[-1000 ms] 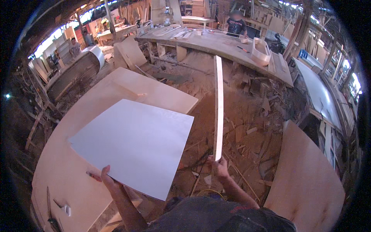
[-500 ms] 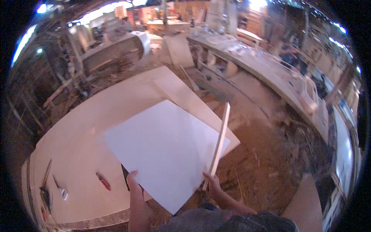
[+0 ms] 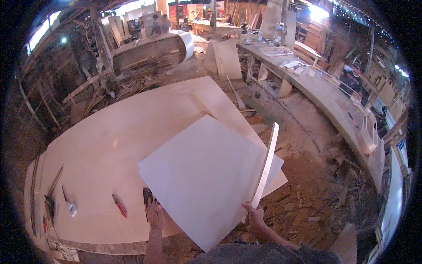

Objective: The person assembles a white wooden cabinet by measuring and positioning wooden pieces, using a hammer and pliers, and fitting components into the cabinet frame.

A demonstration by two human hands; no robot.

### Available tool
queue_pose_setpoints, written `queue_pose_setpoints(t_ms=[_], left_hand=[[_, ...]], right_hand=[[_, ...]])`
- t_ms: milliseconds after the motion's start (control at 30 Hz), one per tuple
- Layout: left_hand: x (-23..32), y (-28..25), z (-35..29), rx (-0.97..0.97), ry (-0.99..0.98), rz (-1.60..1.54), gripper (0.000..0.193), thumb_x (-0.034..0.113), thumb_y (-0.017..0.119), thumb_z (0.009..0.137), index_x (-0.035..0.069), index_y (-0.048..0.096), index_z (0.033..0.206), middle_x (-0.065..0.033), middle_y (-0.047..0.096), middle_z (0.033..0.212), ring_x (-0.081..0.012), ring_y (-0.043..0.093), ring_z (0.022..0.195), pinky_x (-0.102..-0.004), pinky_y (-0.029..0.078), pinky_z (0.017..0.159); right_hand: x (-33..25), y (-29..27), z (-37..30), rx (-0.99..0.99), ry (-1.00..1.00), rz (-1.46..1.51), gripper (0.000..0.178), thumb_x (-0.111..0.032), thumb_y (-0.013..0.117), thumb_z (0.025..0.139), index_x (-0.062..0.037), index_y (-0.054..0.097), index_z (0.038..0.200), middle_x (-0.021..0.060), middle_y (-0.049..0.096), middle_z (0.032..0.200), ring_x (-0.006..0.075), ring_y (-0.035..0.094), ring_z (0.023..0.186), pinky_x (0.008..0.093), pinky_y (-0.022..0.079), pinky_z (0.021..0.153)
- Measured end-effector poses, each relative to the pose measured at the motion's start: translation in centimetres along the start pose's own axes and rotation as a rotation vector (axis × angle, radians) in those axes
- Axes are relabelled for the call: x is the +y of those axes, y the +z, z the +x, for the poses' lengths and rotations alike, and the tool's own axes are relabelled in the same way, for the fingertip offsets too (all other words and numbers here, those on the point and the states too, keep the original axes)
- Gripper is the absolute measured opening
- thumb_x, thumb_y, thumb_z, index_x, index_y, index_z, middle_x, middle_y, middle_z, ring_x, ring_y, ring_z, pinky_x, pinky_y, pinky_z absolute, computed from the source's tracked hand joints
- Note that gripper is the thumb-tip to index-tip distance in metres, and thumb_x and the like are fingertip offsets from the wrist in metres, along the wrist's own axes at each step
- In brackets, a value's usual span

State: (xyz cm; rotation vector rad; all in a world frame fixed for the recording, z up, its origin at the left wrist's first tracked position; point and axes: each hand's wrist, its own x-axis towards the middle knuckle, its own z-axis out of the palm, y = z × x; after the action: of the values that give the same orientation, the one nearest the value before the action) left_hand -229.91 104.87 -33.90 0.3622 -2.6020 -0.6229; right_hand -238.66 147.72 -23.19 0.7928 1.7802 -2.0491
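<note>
A large white sheet (image 3: 206,176) lies flat over the near edge of a big plywood worktable (image 3: 123,132). My left hand (image 3: 154,213) grips the sheet's near left edge, fingers on top. In my right hand (image 3: 255,215) is the bottom end of a long thin white strip (image 3: 266,165), which stands on edge and leans up and away over the sheet's right side.
On the table's left lie a red-handled tool (image 3: 119,205), a white-handled tool (image 3: 69,204) and dark tools near the edge (image 3: 49,202). Wood scraps litter the floor (image 3: 316,189) at right. A long workbench (image 3: 325,97) curves along the right; a person (image 3: 351,79) stands behind it.
The view has swung left toward the worktable. The white sheet has come down over the table's near edge, and the strip has moved along with it in my right hand.
</note>
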Motion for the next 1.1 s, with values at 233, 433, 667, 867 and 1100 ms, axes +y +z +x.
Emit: queue_pose_setpoints(t_ms=[233, 433, 667, 867, 1100], left_hand=[[-4.3, 0.0, 3.0, -0.194, 0.23, 0.648, 0.062, 0.041, 0.048, 0.098, 0.012, 0.038, 0.152, -0.0045, 0.036, 0.158, -0.0342, 0.023, 0.149, -0.0692, 0.001, 0.117], [-4.1, -1.2, 6.4, -0.379, 0.014, 0.604, 0.067, 0.048, 0.033, 0.102, 0.013, 0.022, 0.158, -0.0013, 0.018, 0.166, -0.03, 0.011, 0.153, -0.0735, -0.005, 0.113], [-8.2, -3.7, 8.2, -0.352, -0.131, 0.616, 0.066, 0.045, 0.029, 0.103, 0.009, 0.022, 0.157, -0.0039, 0.019, 0.165, -0.0322, 0.013, 0.152, -0.0747, -0.005, 0.112], [-13.3, -8.6, 8.3, -0.377, -0.206, 0.643, 0.061, 0.041, 0.032, 0.103, 0.009, 0.028, 0.155, -0.0038, 0.024, 0.163, -0.0353, 0.012, 0.152, -0.0771, -0.007, 0.11], [-19.8, -15.8, 8.2, -0.406, -0.358, 0.738, 0.063, 0.036, 0.046, 0.1, 0.01, 0.03, 0.155, -0.0052, 0.022, 0.164, -0.0349, 0.005, 0.153, -0.0759, -0.011, 0.109]], right_hand=[[0.5, 0.5, 3.4, -0.019, -0.068, 0.185, 0.037, -0.018, 0.073, 0.085, 0.0006, 0.057, 0.112, 0.0112, 0.064, 0.095, 0.0241, 0.066, 0.08, 0.0385, 0.057, 0.069], [1.3, 1.7, 3.7, 0.003, -0.071, 0.145, 0.04, -0.02, 0.072, 0.083, 0.001, 0.055, 0.113, 0.0104, 0.063, 0.094, 0.0235, 0.065, 0.08, 0.0383, 0.057, 0.068], [2.0, 6.6, -0.5, 0.005, -0.102, 0.114, 0.038, -0.023, 0.074, 0.084, -0.0007, 0.056, 0.109, 0.0093, 0.062, 0.094, 0.0217, 0.065, 0.081, 0.0388, 0.057, 0.069], [4.4, 10.9, -3.1, -0.092, 0.043, 0.335, 0.04, -0.03, 0.074, 0.085, -0.0026, 0.059, 0.109, 0.0092, 0.062, 0.093, 0.0212, 0.066, 0.085, 0.0389, 0.057, 0.067], [13.0, 10.6, 0.0, -0.33, -0.001, -0.231, 0.044, -0.035, 0.073, 0.089, -0.0018, 0.065, 0.115, 0.0111, 0.067, 0.097, 0.0238, 0.063, 0.084, 0.0409, 0.052, 0.073]])
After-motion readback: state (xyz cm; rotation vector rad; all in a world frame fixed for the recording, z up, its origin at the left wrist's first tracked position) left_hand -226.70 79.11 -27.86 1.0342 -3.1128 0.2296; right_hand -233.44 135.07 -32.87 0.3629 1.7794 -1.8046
